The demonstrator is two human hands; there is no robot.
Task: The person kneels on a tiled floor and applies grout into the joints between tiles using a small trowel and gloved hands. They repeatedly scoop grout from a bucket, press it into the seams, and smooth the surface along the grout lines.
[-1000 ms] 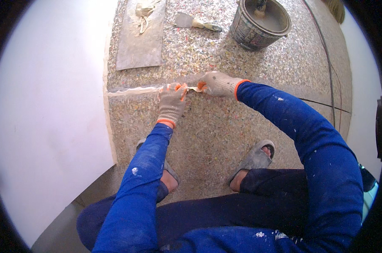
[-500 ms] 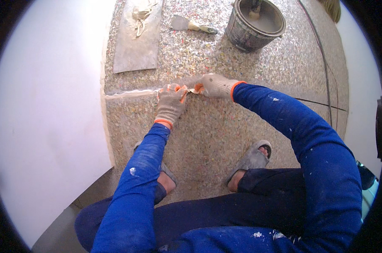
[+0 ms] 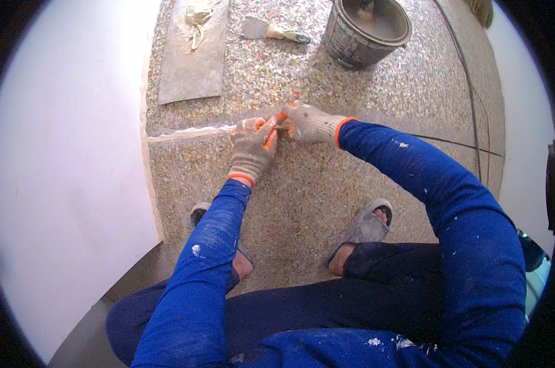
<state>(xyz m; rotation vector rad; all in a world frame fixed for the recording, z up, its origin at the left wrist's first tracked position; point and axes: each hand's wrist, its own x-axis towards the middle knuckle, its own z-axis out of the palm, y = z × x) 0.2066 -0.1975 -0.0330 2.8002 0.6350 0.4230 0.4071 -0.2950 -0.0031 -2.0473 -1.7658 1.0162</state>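
My left hand (image 3: 252, 147) and my right hand (image 3: 312, 124), in beige knit gloves with orange trim, meet over a floor seam in front of me. Their fingers are pinched together around a thin, crumpled pale strip (image 3: 283, 124), mostly hidden by the gloves. Leftward from my left hand runs a line of cream-coloured filler (image 3: 191, 133) along the seam, reaching the white wall. Beyond the hands lies a flat grey board (image 3: 190, 76) with a dab of cream paste (image 3: 198, 21) on it. A putty knife (image 3: 274, 31) rests flat on the floor to its right.
A dirty bucket (image 3: 364, 34) with a handled tool inside stands at the far right of the putty knife. Black cable (image 3: 467, 73) crosses the speckled floor (image 3: 290, 208) on the right. White walls (image 3: 69, 153) rise at both sides. My slippered feet flank the near floor.
My hands have drawn closer together, the right one shifting slightly left and toward the left fingers. The pale strip between them shows less now. The view has shifted slightly.
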